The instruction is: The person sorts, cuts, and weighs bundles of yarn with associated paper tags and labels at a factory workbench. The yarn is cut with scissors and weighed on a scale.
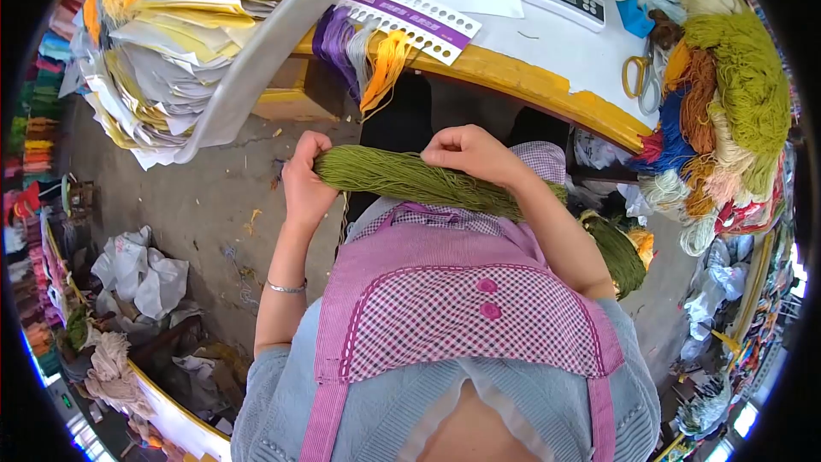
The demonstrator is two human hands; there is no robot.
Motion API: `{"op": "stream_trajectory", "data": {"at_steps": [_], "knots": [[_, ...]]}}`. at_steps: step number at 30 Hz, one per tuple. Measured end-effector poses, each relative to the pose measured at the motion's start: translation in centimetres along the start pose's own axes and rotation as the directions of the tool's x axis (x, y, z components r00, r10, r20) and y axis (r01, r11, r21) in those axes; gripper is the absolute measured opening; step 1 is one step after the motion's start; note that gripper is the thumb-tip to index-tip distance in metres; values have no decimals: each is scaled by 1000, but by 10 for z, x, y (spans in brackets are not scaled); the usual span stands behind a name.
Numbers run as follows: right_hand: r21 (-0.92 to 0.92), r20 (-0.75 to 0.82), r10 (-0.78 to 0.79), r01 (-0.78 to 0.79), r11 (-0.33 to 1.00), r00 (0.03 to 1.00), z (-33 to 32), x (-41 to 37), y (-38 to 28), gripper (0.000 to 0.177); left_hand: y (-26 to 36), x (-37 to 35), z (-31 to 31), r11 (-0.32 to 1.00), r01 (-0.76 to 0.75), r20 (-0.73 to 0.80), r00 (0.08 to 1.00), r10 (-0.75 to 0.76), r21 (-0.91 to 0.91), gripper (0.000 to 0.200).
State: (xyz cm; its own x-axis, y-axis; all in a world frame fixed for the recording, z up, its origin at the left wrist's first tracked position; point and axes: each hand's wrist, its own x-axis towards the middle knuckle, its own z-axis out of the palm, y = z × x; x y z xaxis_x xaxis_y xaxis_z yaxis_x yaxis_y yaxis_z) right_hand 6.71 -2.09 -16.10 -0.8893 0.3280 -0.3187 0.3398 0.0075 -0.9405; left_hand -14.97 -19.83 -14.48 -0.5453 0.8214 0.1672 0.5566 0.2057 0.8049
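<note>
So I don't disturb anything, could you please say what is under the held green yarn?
The pink apron shows along the near edge of the green yarn; the left hand grips one end and the right hand touches its top. What the strands cover is hidden.

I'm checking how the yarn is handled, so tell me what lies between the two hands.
The head view shows a stretch of green yarn between the left hand and the right hand.

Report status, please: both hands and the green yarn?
Left hand holding end of green yarn. Right hand at its upper edge. No obstacle seen between them.
</note>
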Motion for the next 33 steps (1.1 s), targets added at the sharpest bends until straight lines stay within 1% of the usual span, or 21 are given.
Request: {"op": "stream_trajectory", "data": {"at_steps": [1,2,3,4,6,7,9,13,14,15,16,18,19,21,22,24,26,28,29,31,33], "knots": [[-1,3,7,-7,1000,1000,0,0,1,23,-4,0,0,1000,0,7,1000,0,-24,26],[35,-31,11,-9,999,999,0,0,2,19,-7,0,0,999,-2,14,1000,3,-48,26],[71,-65,14,-9,997,998,0,-1,2,16,-6,0,0,999,1,13,1000,0,-51,26],[67,-63,15,-11,998,998,0,-1,1,16,-4,1,0,999,-5,20,1000,6,-50,26],[166,-105,42,-24,986,994,-3,-4,-2,15,-4,2,0,999,-14,23,1000,15,-51,26],[162,-104,40,-23,986,994,-4,-5,-4,15,-4,1,0,999,-8,29,1000,10,-44,25],[153,-135,-16,37,988,991,-7,-6,-8,15,-4,0,-1,999,-6,30,1000,7,-36,25],[158,-117,16,2,988,993,-10,-7,-13,14,-9,-7,0,998,30,36,999,-29,-49,24],[-15,-171,-55,53,998,984,-10,-6,-10,13,-11,-8,0,997,50,41,998,-48,-62,25],[-187,-209,-133,94,978,969,-8,-5,-10,13,-13,-10,1,997,57,36,998,-55,-60,25],[-185,-200,-132,95,978,971,-4,-3,-11,13,-16,-11,2,996,39,30,999,-37,-77,25],[-367,-232,-334,235,900,914,5,1,-16,14,-16,-12,3,995,20,22,1000,-18,-94,25],[-288,-194,-294,232,929,936,11,-1,-27,13,-14,-12,3,994,26,17,1000,-25,-109,25],[-359,-111,-404,342,869,908,18,9,-23,14,-11,-11,3,992,28,13,1000,-27,-123,26],[-325,-65,-314,277,904,947,19,8,-26,15,-9,-11,2,994,20,9,1000,-20,-109,26],[-306,-45,-304,277,911,951,20,8,-27,15,-6,-12,0,996,17,0,1000,-18,-91,26],[-288,-19,-296,278,916,955,22,9,-31,16,-4,-13,-2,992,74,59,996,-69,-102,27],[-158,-71,-283,269,950,956,26,6,-36,13,-6,-12,-2,995,50,37,998,-47,-82,27],[-160,-66,-285,272,949,956,26,8,-34,13,-7,-11,-2,998,22,22,1000,-20,-63,28],[-330,-36,-437,402,854,899,25,11,-27,11,-7,-12,-2,997,27,23,999,-25,-70,28],[-341,-56,-436,393,854,898,25,11,-25,10,-7,-12,-2,996,29,22,999,-27,-79,28]]}}
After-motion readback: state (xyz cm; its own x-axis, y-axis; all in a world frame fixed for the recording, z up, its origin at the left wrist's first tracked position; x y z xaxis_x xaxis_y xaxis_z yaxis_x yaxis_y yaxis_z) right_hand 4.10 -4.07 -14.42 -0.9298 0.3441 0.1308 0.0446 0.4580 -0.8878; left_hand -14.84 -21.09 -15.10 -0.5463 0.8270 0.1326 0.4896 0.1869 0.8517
